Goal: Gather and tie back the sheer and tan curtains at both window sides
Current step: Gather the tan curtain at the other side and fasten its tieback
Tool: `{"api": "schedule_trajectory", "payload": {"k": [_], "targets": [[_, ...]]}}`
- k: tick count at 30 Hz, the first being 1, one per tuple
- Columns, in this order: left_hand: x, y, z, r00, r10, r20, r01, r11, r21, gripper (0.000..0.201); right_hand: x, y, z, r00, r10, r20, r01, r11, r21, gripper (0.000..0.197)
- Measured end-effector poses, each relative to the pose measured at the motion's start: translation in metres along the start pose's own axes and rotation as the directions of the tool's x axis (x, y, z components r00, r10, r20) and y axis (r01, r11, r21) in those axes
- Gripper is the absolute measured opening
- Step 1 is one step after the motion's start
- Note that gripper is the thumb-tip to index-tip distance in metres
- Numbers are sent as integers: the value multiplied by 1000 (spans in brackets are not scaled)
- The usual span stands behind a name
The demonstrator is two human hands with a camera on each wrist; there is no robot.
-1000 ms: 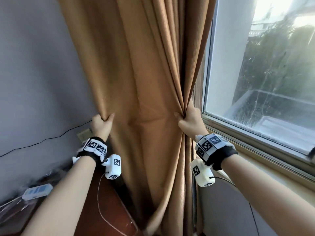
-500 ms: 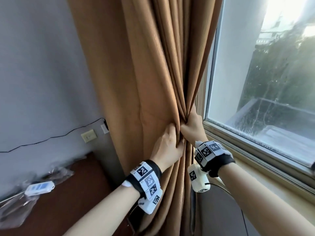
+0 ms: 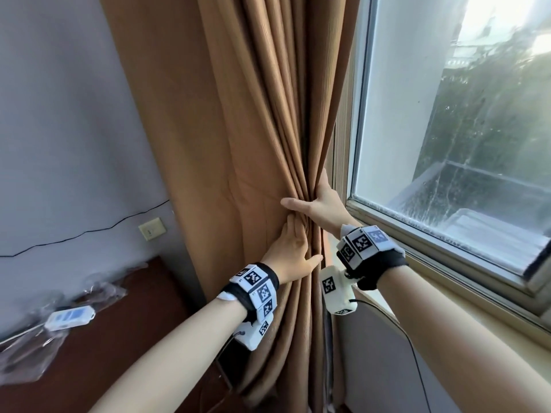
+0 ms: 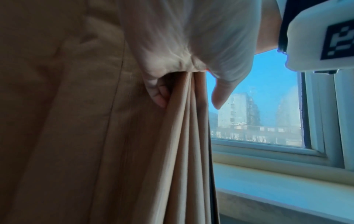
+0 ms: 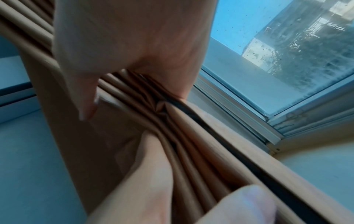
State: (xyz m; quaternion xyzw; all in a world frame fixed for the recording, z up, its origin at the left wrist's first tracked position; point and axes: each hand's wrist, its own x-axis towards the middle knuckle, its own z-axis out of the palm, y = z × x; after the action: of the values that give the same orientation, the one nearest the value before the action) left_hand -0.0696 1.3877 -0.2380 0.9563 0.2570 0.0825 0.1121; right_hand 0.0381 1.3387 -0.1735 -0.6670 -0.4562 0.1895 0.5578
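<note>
The tan curtain (image 3: 238,129) hangs left of the window, drawn into a narrow bundle of folds. My right hand (image 3: 305,189) holds the bundle at sill height, thumb laid across the front, fingers behind the window-side edge. Just below it my left hand (image 3: 305,239) clasps the same folds, fingers lying on the front and tucked into a pleat, thumb at the right edge. In the right wrist view the folds (image 5: 191,151) run through the crook of my right hand (image 5: 134,98). The left wrist view shows the bundle (image 4: 184,136) dropping from my left hand (image 4: 188,104). I cannot make out a sheer curtain.
The window (image 3: 447,144) and its sill (image 3: 465,296) lie to the right. On the grey wall at left are a socket (image 3: 152,228) and a black cable (image 3: 89,234). A brown table (image 3: 119,353) below holds a white device (image 3: 70,316) and plastic wrap.
My left hand left the curtain's left edge and swept right, drawing the cloth over to my right hand. The right thumb has since spread across the folds.
</note>
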Motion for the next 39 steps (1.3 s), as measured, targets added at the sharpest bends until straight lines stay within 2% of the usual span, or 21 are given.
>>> {"api": "schedule_trajectory", "payload": {"k": [2,5,7,9,11,13,14,16,17,18,20,23,25,27,29,31,32,33,35,37,39], "targets": [[-3,-6,0,999,20,-31,-21,999,-36,104,-1,1,1,1000,-23,1,23,999,-44,90],[-6,-13,0,998,44,-44,-46,998,-49,100,-1,5,5,995,-75,-69,65,990,-128,76],[-5,-24,-3,994,72,-86,-79,993,-91,89,-2,7,7,990,-85,-116,70,989,-127,71],[-9,-46,-12,964,118,-238,-149,982,-117,67,-3,8,8,986,-96,-135,81,990,-115,68],[-14,-76,-24,855,101,-509,-155,986,-66,42,-5,9,7,985,-97,-141,82,991,-107,68],[-16,-114,-38,712,-93,-696,7,992,-125,32,-6,10,7,986,-91,-140,76,991,-112,69],[-16,-133,-48,643,-253,-723,130,966,-222,37,-6,10,7,986,-91,-139,76,991,-113,69],[-15,-173,-65,520,-597,-610,390,802,-452,66,-7,9,9,986,-89,-141,74,991,-108,68],[-15,-190,-74,471,-713,-518,461,701,-545,83,-8,8,10,986,-90,-142,76,992,-103,67],[-14,-203,-82,451,-780,-433,482,622,-618,95,-8,8,10,985,-90,-146,76,992,-98,67],[-9,-226,-93,479,-818,-318,431,535,-727,107,-11,6,12,984,-90,-154,77,993,-87,65],[6,-249,-99,608,-770,-191,369,488,-791,124,-16,3,13,984,-79,-162,66,995,-80,64],[15,-257,-98,661,-734,-156,341,479,-809,135,-18,2,17,983,-82,-163,71,995,-75,67],[21,-253,-96,652,-741,-163,313,458,-832,123,-18,1,19,983,-85,-160,73,994,-77,69],[23,-238,-95,592,-770,-237,262,462,-847,91,-17,1,21,983,-74,-166,61,995,-78,69],[21,-210,-92,542,-765,-348,242,538,-807,59,-17,0,22,983,-67,-171,55,996,-76,68],[19,-193,-88,538,-741,-402,275,605,-747,47,-17,-1,23,983,-68,-173,55,995,-78,67],[16,-172,-83,558,-701,-443,324,676,-661,42,-17,-1,23,982,-69,-176,56,995,-80,67],[7,-128,-68,663,-547,-511,326,826,-460,32,-17,-2,24,981,-72,-179,58,995,-84,68],[-6,-86,-52,764,-324,-558,166,934,-316,24,-16,-3,25,979,-76,-187,60,994,-88,68],[-21,-50,-41,789,-147,-596,-4,970,-244,20,-15,-2,26,976,-74,-205,57,994,-88,68]]}}
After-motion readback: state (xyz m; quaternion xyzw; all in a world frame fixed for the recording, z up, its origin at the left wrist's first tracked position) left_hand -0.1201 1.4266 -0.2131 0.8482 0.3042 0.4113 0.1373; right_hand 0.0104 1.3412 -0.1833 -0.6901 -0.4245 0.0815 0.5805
